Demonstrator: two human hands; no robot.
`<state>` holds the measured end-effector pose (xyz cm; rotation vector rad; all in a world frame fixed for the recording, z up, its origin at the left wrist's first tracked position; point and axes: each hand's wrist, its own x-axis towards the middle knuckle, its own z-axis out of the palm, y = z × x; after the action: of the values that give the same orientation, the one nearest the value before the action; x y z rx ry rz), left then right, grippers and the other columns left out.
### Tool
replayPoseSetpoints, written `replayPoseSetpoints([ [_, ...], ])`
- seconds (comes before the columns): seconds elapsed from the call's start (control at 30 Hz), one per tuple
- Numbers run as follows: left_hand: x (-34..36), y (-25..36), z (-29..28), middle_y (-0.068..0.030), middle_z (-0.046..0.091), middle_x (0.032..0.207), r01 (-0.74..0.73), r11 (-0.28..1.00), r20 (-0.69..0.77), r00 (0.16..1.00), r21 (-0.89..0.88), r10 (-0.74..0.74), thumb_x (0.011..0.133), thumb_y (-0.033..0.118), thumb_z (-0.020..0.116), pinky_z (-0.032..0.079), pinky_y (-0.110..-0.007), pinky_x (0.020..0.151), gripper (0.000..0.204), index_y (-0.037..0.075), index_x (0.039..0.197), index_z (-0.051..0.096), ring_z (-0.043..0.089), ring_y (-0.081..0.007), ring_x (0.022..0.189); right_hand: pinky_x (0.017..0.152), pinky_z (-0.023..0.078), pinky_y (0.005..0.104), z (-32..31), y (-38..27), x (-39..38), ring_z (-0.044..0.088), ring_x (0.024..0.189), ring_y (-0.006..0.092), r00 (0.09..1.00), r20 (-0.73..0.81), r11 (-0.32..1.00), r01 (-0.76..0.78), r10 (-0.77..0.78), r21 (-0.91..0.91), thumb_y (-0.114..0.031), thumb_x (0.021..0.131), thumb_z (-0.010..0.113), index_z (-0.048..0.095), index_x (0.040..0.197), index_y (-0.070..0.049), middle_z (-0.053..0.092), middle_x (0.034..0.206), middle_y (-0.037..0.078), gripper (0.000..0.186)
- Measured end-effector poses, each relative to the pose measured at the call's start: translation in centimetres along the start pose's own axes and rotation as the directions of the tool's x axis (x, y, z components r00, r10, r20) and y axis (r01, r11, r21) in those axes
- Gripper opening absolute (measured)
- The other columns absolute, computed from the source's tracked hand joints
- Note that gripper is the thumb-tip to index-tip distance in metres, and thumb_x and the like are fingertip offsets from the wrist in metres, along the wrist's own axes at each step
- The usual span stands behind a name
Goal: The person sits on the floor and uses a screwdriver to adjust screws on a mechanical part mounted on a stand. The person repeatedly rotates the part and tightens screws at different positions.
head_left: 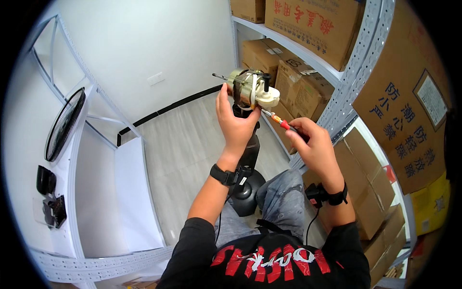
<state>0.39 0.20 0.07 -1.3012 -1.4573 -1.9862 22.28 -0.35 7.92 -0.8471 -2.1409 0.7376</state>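
Two hands show in the head view. The left hand (pixel 236 127) is curled round the motor (pixel 246 89) — fingers along its left side, thumb under it — so the motor sits just above the palm. The right hand (pixel 315 144) grips the screwdriver (pixel 285 124), its tip at the motor's lower edge, up and left of that hand — contact is unclear. Below the left hand stands a round base (pixel 246 206); well left, a grille (pixel 66 126).

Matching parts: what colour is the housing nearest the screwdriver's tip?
Creamy white housing, in the head view.
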Motion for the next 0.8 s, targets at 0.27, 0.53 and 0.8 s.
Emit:
replayPoseSetpoints([
  [0.27,0.0,0.3,-0.1,-0.0174,0.058,0.135,0.006,1.000,-0.019,1.000,0.003,-0.006,0.068,0.012,0.091,0.044,-0.043,0.109,0.095,0.000,0.150,0.045,0.055,-0.0345,0.127,0.066,0.054,0.0395,1.1,-0.7,-1.3,0.068,0.077,0.0345,0.919,-0.172,0.896,0.282,-0.355,-0.342,-0.004,0.087,0.076,0.069,0.105,-0.002,0.066,0.087,0.015,0.019],
  [0.53,-0.2,-0.3,-0.1,-0.0191,0.055,0.142,-0.002,0.999,-0.018,1.000,-0.050,0.002,0.068,0.012,0.093,0.043,-0.045,0.111,0.097,0.002,0.150,0.044,0.054,-0.0365,0.131,0.061,0.050,0.0338,0.9,-0.8,-0.9,0.062,0.065,0.0242,0.985,-0.116,0.973,0.099,-0.125,-0.210,-0.009,0.094,0.073,0.070,0.102,0.001,0.067,0.081,0.014,0.013],
  [0.8,-0.7,1.8,-2.3,-0.0167,0.054,0.142,-0.093,0.996,-0.003,0.996,0.017,0.093,0.073,0.009,0.088,0.045,-0.045,0.107,0.040,0.009,0.108,0.068,0.053,-0.0364,0.131,0.063,0.048,0.0291,1.9,1.5,-1.3,0.060,0.067,0.0162,0.977,-0.178,0.992,0.114,-0.121,-0.049,-0.008,0.094,0.074,0.071,0.105,0.001,0.067,0.083,0.011,0.015],
])
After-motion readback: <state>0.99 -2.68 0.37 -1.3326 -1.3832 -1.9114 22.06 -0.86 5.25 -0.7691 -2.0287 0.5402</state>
